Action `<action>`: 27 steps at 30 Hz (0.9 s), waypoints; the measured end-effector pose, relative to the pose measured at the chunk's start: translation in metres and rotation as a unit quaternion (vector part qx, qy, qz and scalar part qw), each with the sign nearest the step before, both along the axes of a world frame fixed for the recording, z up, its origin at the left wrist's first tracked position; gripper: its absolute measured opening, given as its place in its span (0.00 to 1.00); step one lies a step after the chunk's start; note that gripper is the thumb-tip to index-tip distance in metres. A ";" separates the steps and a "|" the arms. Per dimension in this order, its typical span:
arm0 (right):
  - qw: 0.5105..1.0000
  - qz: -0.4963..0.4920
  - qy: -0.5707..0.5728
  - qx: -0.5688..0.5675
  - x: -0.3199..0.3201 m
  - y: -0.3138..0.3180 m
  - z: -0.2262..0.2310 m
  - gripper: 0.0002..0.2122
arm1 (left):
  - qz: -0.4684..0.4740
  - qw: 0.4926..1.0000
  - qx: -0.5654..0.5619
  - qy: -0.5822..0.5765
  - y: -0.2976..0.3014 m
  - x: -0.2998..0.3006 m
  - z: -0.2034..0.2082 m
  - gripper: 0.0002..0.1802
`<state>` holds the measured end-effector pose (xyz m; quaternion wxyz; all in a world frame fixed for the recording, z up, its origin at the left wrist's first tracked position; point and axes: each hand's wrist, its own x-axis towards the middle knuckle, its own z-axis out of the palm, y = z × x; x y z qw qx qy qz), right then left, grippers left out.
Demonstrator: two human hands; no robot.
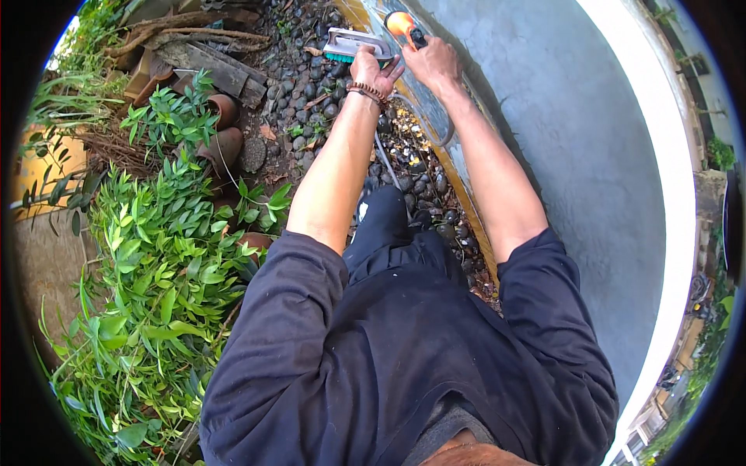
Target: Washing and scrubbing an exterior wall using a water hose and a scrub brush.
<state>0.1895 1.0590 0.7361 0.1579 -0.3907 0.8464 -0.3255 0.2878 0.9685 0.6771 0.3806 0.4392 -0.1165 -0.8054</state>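
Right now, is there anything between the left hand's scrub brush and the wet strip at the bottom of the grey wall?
Nothing visible. The left hand holds the scrub brush beside the wet strip, next to the right hand gripping the orange nozzle.

one scrub brush (353,44), one orange spray nozzle (402,25), one hose (435,133), two hands, three clay pots visible

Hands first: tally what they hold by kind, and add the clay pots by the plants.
Scrub brush, grey with teal bristles, in the left hand: 1
Orange spray nozzle with its hose, in the right hand: 1
Brown clay pots beside the green plants: at least 3 clearly in view; others may be hidden by the leaves
Total: 5
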 end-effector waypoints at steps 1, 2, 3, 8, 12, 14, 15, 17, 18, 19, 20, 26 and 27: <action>1.000 -0.015 0.007 0.004 -0.001 0.000 0.001 0.18 | -0.009 1.000 -0.002 -0.011 0.006 0.003 0.005 0.23; 1.000 -0.019 0.006 0.011 -0.002 -0.001 0.003 0.17 | -0.015 0.999 0.013 -0.028 0.011 0.005 0.009 0.22; 1.000 -0.013 0.010 -0.003 -0.002 -0.001 0.004 0.17 | -0.016 1.000 -0.004 -0.017 0.014 0.007 0.013 0.22; 0.999 -0.012 0.012 0.039 0.003 0.000 -0.002 0.18 | -0.014 0.999 0.002 -0.032 0.028 0.025 0.018 0.22; 0.998 -0.015 -0.006 0.053 0.011 -0.001 -0.018 0.18 | -0.037 0.999 -0.008 -0.013 0.038 0.033 0.014 0.22; 0.999 -0.021 -0.008 0.045 0.016 0.000 -0.026 0.19 | -0.038 0.999 -0.012 -0.009 0.045 0.037 0.010 0.21; 0.999 -0.013 -0.012 0.042 0.019 0.002 -0.030 0.19 | -0.046 0.999 -0.017 -0.019 0.050 0.040 0.008 0.20; 0.998 -0.022 -0.024 0.047 0.027 0.008 -0.038 0.19 | -0.048 0.998 -0.016 -0.030 0.063 0.049 0.002 0.19; 0.998 -0.025 -0.032 0.044 0.031 0.012 -0.041 0.19 | -0.052 0.998 -0.021 -0.033 0.070 0.055 0.000 0.18; 0.998 -0.018 -0.035 0.041 0.036 0.018 -0.043 0.19 | -0.056 0.998 -0.019 -0.038 0.078 0.062 -0.002 0.17; 0.999 -0.006 -0.027 0.024 0.041 0.024 -0.044 0.19 | -0.074 0.996 -0.029 -0.036 0.086 0.070 -0.004 0.18; 0.999 -0.014 -0.015 -0.027 0.075 0.072 -0.041 0.18 | -0.076 0.994 -0.048 -0.062 0.143 0.108 0.002 0.19; 0.999 -0.013 -0.011 -0.039 0.080 0.083 -0.040 0.18 | -0.071 0.994 -0.034 -0.073 0.155 0.113 0.005 0.19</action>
